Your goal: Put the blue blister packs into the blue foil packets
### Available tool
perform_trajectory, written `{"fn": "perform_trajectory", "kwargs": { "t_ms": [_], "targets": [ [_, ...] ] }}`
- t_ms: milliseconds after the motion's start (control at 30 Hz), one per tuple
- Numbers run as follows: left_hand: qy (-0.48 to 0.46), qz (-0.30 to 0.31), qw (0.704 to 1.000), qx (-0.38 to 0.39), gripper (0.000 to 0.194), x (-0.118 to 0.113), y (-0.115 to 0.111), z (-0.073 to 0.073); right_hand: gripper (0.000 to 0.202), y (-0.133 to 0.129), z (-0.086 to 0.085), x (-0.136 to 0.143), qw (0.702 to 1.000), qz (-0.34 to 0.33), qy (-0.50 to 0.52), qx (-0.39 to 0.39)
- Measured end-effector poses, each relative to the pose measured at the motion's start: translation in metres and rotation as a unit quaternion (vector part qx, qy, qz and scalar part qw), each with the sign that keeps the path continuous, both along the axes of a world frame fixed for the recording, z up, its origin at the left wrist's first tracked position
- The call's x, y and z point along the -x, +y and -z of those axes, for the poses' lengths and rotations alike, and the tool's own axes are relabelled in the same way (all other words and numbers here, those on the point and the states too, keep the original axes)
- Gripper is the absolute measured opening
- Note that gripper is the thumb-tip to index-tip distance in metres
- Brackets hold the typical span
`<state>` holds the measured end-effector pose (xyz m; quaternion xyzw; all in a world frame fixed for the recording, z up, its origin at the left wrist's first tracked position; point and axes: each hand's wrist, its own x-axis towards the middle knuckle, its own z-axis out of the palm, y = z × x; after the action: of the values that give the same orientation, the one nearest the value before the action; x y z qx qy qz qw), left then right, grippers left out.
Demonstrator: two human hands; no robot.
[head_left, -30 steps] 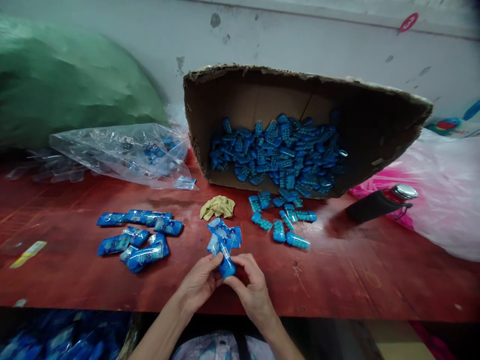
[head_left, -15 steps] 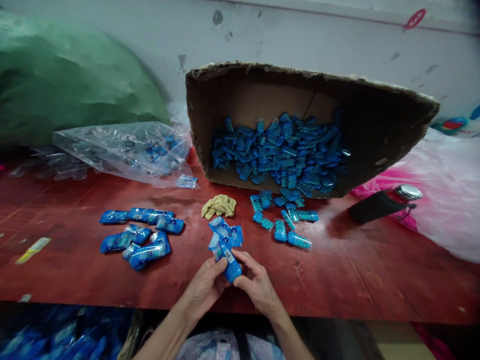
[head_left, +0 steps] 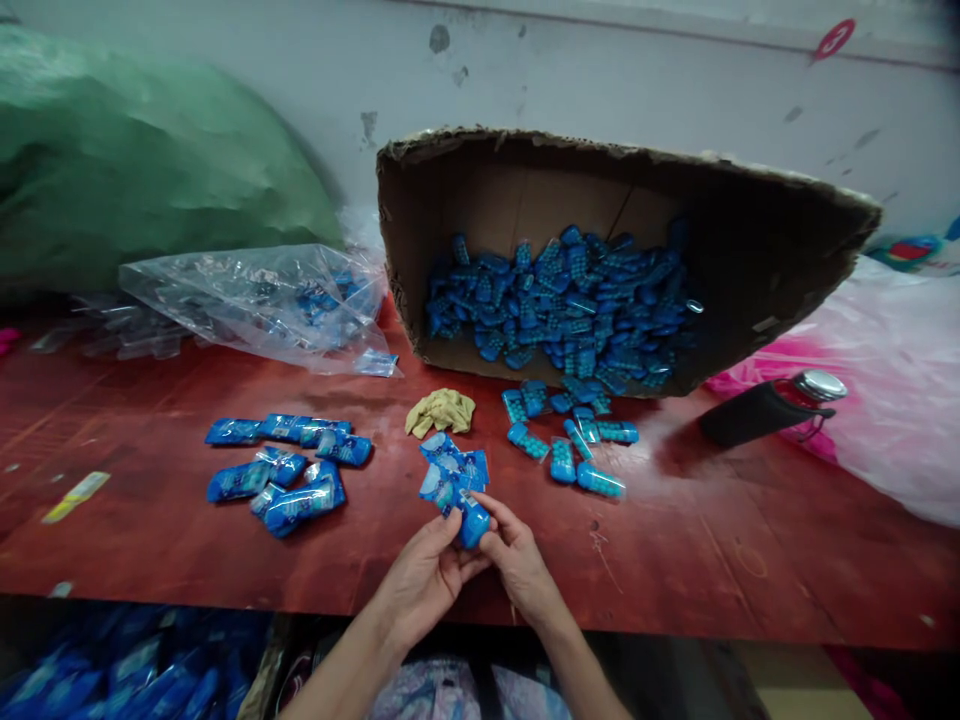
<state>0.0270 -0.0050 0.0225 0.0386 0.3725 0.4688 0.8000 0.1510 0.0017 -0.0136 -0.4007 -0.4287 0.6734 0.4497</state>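
Note:
Near the front edge of the red table, a small blue packet [head_left: 473,522] is held between both hands. My left hand [head_left: 426,578] grips its lower left side, thumb on top. My right hand [head_left: 517,560] pinches its right side with thumb and fingers. Flat blue printed sleeves [head_left: 451,465] lie just beyond the packet, below a crumpled yellow cloth [head_left: 441,412]. Several wrapped blue packets [head_left: 304,503] lie in a group to the left. Clear-and-blue containers [head_left: 562,460] are scattered to the right of the sleeves.
A tilted cardboard box [head_left: 397,250] full of blue containers stands at the back. A dark bottle [head_left: 742,412] leans at the right beside pink plastic. Clear bags [head_left: 247,300] and a green sack [head_left: 150,170] are at the left. More blue packets [head_left: 135,670] lie below the table edge.
Both hands and the packet have shifted slightly right. The packet has turned in the fingers, and its white label shows less. The whole view has moved a little.

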Motion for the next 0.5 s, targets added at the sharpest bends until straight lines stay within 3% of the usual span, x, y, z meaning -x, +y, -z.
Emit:
{"fn": "perform_trajectory", "kwargs": {
  "t_ms": [100,333,433,500],
  "targets": [
    [0.030,0.001,1.000,-0.002,0.012,0.003,-0.001,0.002,0.047,0.000,-0.002,0.000,0.998,-0.035,0.055,0.006],
    [0.087,-0.021,0.996,-0.014,0.018,0.003,-0.007,0.005,0.038,0.000,-0.014,0.009,0.996,-0.030,-0.066,-0.048],
    [0.127,-0.050,0.991,-0.012,0.020,0.021,-0.002,-0.001,0.037,0.002,-0.012,0.008,0.995,-0.044,-0.074,-0.050],
    [0.215,-0.119,0.969,-0.020,0.022,0.046,0.002,-0.009,0.035,0.006,-0.011,0.004,0.993,-0.035,-0.100,-0.058]
  ]
}}
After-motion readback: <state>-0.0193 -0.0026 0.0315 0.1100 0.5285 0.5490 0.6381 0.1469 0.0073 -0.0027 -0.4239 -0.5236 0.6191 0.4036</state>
